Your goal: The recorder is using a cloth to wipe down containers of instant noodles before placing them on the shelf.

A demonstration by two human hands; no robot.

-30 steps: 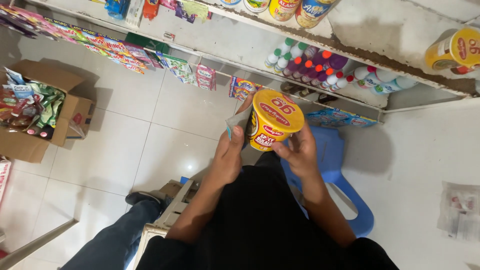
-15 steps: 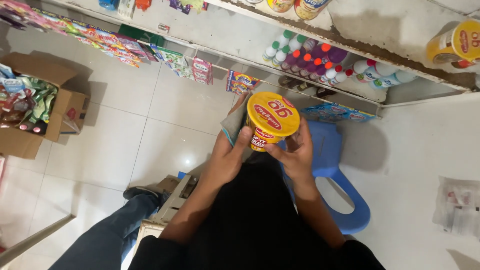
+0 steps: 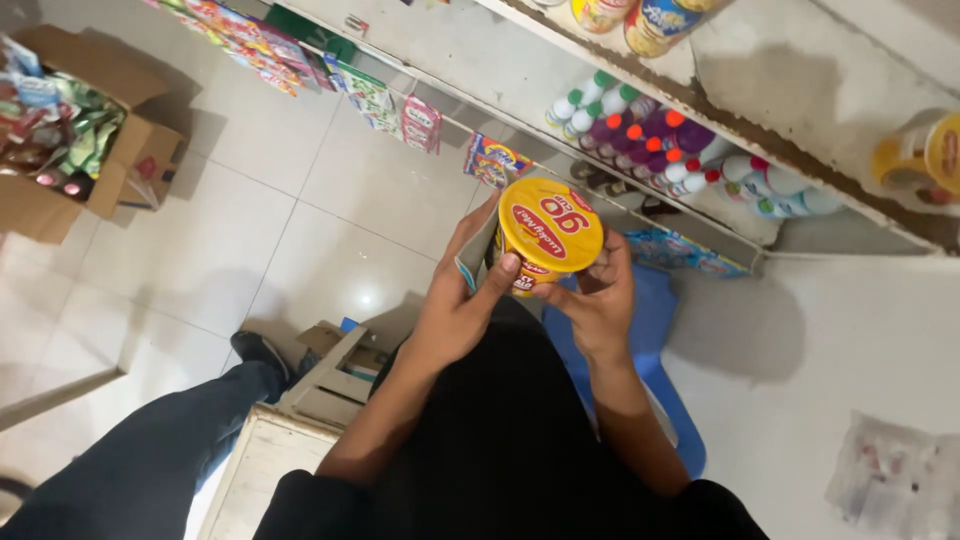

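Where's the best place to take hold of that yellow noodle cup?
Probably around the side wall of the yellow noodle cup, from the left and right, as the left hand and right hand do. Its round body fits a wrap; the flat lid on top gives no grip.

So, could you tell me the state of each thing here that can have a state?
yellow noodle cup: lid sealed, held upright.
left hand: gripping the cup, thumb on its rim.
right hand: holding the cup's side.
cardboard box: flaps open, filled with packets.
blue plastic chair: upright, nobody on it.
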